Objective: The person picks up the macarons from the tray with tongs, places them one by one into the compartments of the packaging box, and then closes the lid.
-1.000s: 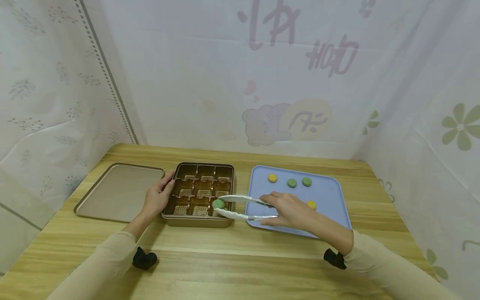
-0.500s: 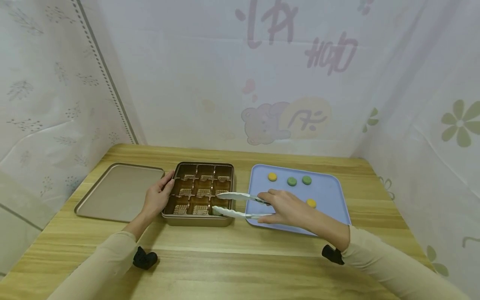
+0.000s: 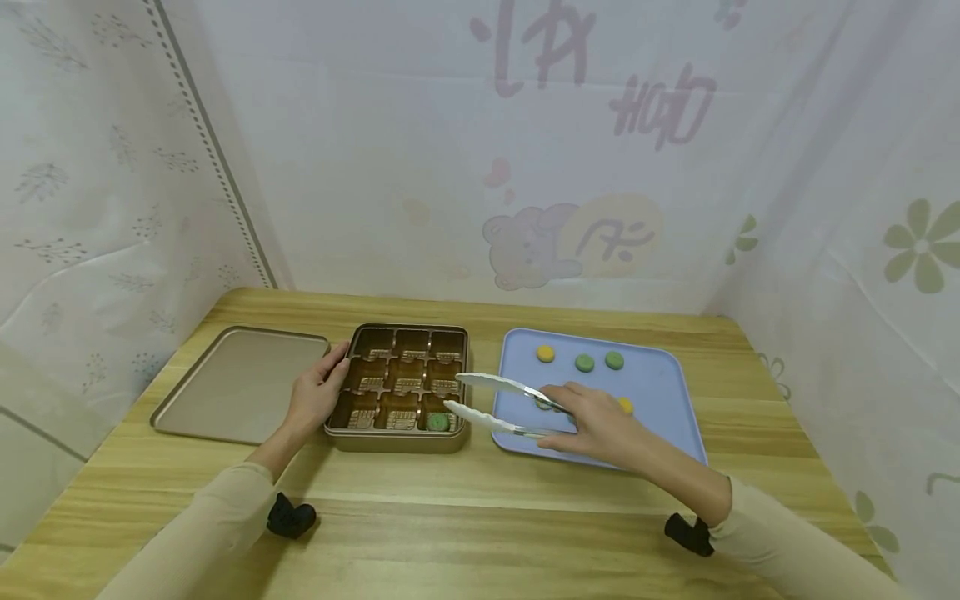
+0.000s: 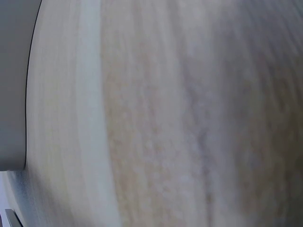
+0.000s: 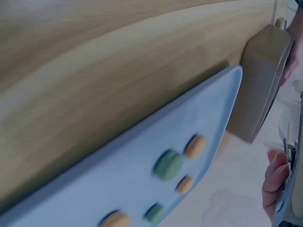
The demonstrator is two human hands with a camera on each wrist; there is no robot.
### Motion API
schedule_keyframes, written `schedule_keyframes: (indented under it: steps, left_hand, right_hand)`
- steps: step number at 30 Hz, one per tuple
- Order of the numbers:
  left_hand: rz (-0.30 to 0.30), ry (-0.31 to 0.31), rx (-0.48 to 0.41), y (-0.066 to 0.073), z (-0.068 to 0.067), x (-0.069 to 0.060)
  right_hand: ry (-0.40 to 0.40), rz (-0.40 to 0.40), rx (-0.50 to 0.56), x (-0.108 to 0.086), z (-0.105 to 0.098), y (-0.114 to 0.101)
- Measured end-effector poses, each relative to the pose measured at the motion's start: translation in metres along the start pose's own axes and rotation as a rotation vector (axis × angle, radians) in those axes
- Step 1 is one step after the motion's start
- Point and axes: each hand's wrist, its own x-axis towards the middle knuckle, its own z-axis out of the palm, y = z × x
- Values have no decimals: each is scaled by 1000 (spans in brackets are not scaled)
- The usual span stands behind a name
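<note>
My right hand (image 3: pixel 600 425) grips a pair of tongs (image 3: pixel 491 413) with metal arms and white scalloped tips. The tips stand apart with nothing between them, over the right rim of a bronze box (image 3: pixel 397 442). A brown insert splits the box into several square compartments. In the front right one lies a green macaron (image 3: pixel 438 422). My left hand (image 3: pixel 315 396) rests against the box's left side, its fingers along the wall. The left wrist view shows mostly tabletop and no hand. In the right wrist view, the tongs (image 5: pixel 297 189) show only partly, at the right edge.
A light blue tray (image 3: pixel 660 383) on the right bears yellow macarons (image 3: pixel 545 354) and green macarons (image 3: pixel 584 362); the right hand and tongs partly cover it. Left of the box lies a flat bronze lid (image 3: pixel 240 383). A fabric backdrop (image 3: pixel 375 167) rises behind the table.
The tongs lowered the green macaron into the front right compartment and let go of it. Their tips then spread and moved up and right. My left hand stayed at the box.
</note>
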Motion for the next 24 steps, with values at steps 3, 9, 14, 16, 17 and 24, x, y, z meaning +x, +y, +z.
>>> schedule_keyframes:
  steps: [3, 9, 14, 16, 17, 24]
  left_hand:
    - [2, -3, -4, 0, 0, 0]
    - [-5, -6, -3, -2, 1, -1]
    - [9, 4, 5, -2, 0, 0]
    - [14, 8, 7, -2, 0, 1]
    - [14, 8, 7, -2, 0, 1]
    - [4, 9, 4, -1, 0, 1]
  right_hand:
    - [49, 18, 8, -17, -4, 9]
    - [136, 50, -31, -56, -11, 31]
    - [150, 119, -60, -85, -19, 44]
    - [125, 172, -61, -94, -22, 47]
    - [115, 193, -70, -98, -23, 47]
    - [146, 202, -163, -117, -23, 56]
